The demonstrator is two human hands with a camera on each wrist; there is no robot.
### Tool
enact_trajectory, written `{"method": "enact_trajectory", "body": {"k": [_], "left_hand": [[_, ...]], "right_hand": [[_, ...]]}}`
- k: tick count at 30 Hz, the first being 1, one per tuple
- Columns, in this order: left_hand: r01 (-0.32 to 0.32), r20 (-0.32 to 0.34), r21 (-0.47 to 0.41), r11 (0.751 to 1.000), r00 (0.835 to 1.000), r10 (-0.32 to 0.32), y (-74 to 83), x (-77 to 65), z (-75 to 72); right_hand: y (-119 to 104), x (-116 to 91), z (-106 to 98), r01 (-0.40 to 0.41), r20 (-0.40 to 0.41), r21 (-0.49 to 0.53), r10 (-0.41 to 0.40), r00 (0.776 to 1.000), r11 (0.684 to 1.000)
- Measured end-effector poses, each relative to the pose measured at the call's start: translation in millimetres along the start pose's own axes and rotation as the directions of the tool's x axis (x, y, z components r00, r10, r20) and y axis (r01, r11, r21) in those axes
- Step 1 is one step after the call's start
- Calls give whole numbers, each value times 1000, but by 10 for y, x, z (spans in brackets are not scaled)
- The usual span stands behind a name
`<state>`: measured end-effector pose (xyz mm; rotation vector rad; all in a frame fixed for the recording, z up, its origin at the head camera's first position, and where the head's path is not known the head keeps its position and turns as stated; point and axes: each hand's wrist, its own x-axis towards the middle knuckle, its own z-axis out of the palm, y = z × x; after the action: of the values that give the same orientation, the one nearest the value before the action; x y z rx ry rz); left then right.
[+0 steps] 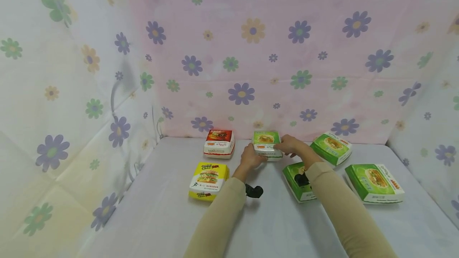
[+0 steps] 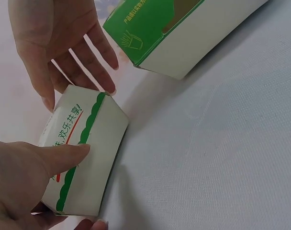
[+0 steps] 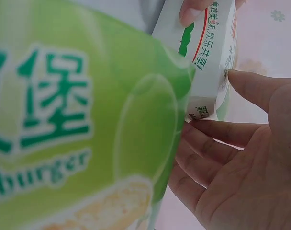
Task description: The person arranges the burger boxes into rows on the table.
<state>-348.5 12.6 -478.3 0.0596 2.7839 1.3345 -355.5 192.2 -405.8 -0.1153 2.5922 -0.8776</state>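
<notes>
At the back middle of the table sits a small green-and-white burger box (image 1: 266, 150). My left hand (image 1: 252, 157) grips its left end; in the left wrist view, the thumb of the left hand (image 2: 26, 175) lies across the white front of the box (image 2: 95, 158), with fingertips showing below. At the opposite end is my right hand (image 1: 292, 145). The right wrist view shows the right hand (image 3: 260, 139) with fingers spread and fairly straight, thumb and index fingertips at the box's end (image 3: 210, 81).
Left of it stand a red-and-white burger box (image 1: 219, 144) and a yellow-and-white one (image 1: 208, 181). Three green boxes are on the right: one at the back (image 1: 331, 148), one at the far right (image 1: 374, 184), and one partly under the right forearm (image 1: 295, 180). Flowered cloth walls (image 1: 251, 71) enclose the table.
</notes>
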Motion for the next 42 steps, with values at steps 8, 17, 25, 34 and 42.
{"method": "enact_trajectory", "body": {"k": [8, 17, 25, 34, 42], "left_hand": [[40, 11, -38, 998, 999, -40, 38, -56, -25], [49, 59, -16, 999, 997, -48, 47, -120, -103], [73, 108, 9, 997, 991, -73, 53, -178, -155], [60, 102, 74, 995, 993, -67, 69, -318, -226], [24, 173, 115, 993, 984, -44, 220, -522, -420]], "right_hand": [[0, -29, -20, -10, 13, 4, 10, 1000, 1000], [20, -177, -117, 50, 41, -59, -48, 998, 997], [7, -301, -206, 89, 47, -172, -83, 995, 981], [34, -460, -239, 159, 14, -242, -160, 987, 957], [102, -721, -334, 244, 5, -229, -249, 968, 942]]}}
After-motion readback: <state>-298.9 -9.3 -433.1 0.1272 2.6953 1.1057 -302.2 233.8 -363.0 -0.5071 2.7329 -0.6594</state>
